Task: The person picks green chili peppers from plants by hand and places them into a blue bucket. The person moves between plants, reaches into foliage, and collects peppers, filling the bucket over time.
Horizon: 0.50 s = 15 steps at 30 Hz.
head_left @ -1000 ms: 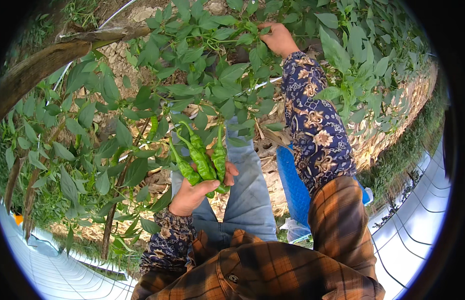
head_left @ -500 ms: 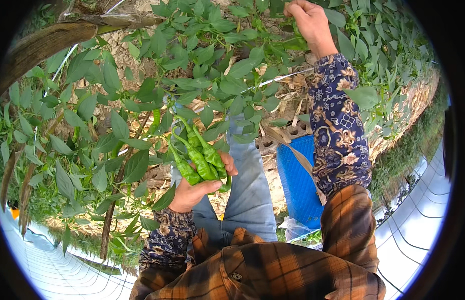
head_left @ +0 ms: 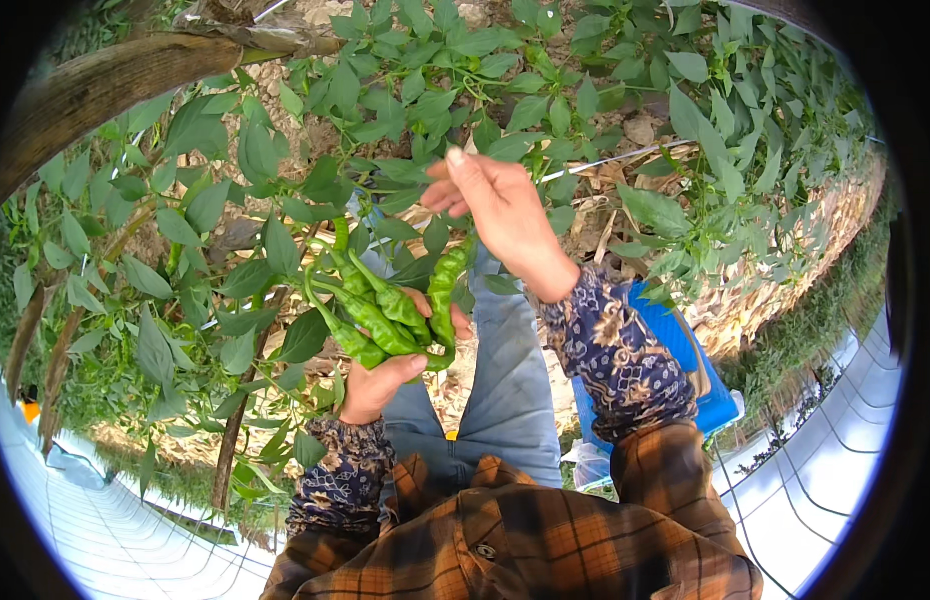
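Several long green chili peppers (head_left: 383, 325) are bunched in my left hand (head_left: 377, 388), held at the middle with thumb and fingers closed around them and stems pointing away. One curved pepper (head_left: 447, 285) stands up at the right side of the bunch, its lower end at my fingers. My right hand (head_left: 503, 212) hovers just beyond and to the right of the bunch. It is apart from the peppers, thumb raised and fingers stretched out, with nothing in it. Leafy pepper plants (head_left: 465, 100) surround both hands.
A blue crate (head_left: 675, 350) stands at my right, partly behind my right sleeve, with a dry leaf across it. A thick wooden pole (head_left: 115, 85) crosses the upper left. Thin stakes (head_left: 235, 430) and a white cord (head_left: 615, 158) run among the plants.
My right hand has come back from the far plants toward my left hand, and its fingers have opened. One more curved pepper now stands in the left hand's bunch.
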{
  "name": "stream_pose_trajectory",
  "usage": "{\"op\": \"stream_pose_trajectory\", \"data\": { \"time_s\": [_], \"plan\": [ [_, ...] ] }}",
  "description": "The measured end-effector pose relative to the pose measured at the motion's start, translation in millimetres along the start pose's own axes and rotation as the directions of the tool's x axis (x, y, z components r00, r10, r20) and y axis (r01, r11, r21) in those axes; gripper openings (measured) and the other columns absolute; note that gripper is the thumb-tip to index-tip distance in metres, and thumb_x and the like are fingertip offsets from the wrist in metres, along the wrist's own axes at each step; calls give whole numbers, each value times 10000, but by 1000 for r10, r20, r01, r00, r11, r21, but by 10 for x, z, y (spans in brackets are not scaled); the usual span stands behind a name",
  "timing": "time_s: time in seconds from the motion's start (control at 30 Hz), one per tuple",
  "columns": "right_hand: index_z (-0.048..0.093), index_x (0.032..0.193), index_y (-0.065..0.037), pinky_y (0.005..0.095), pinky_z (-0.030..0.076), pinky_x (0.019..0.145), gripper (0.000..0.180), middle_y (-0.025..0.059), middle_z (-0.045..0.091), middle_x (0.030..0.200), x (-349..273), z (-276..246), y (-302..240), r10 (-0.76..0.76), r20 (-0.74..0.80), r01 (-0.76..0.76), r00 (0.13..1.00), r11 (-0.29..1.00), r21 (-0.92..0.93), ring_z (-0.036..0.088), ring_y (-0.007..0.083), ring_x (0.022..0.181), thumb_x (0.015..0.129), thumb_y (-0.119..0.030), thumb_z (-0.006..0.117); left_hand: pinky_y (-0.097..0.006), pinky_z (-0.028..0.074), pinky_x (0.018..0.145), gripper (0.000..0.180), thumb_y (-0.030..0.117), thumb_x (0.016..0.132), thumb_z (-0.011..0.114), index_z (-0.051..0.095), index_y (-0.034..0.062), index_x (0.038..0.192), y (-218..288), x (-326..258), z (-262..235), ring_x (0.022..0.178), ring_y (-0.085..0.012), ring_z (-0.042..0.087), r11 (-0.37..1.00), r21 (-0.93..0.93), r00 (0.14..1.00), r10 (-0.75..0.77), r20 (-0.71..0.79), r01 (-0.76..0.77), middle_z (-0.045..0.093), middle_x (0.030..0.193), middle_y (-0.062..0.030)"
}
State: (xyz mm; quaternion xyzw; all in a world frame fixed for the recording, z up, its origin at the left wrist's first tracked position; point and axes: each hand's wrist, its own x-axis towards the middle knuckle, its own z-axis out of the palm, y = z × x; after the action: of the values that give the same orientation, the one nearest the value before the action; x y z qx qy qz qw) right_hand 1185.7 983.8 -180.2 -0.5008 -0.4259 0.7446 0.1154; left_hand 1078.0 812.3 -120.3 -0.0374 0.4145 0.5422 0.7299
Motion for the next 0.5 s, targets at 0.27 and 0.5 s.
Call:
{"op": "stream_pose_trajectory", "data": {
  "time_s": [0.27, 0.5],
  "plan": [
    [529, 1316, -44, 448, 453, 968, 470, 206, 619, 1211, 1890, -361, 552, -249, 172, 169, 953, -32, -985, 576, 344, 1114, 847, -63, 524, -410, 483, 833, 802, 288, 770, 682, 308, 64, 1443, -183, -127, -33, 926, -273, 587, 988, -53, 989, -145, 3, 145, 575, 1013, -181],
    [639, 1034, -26, 477, 521, 707, 351, 191, 671, 824, 1381, -836, 455, -649, -32, 147, 760, 220, -964, 643, 373, 856, 781, -255, 722, -380, 467, 825, 716, 206, 838, 680, 321, 39, 1435, -312, -189, -119, 963, -233, 584, 980, -101, 981, -162, 109, 173, 583, 1036, -139]
  ]
}}
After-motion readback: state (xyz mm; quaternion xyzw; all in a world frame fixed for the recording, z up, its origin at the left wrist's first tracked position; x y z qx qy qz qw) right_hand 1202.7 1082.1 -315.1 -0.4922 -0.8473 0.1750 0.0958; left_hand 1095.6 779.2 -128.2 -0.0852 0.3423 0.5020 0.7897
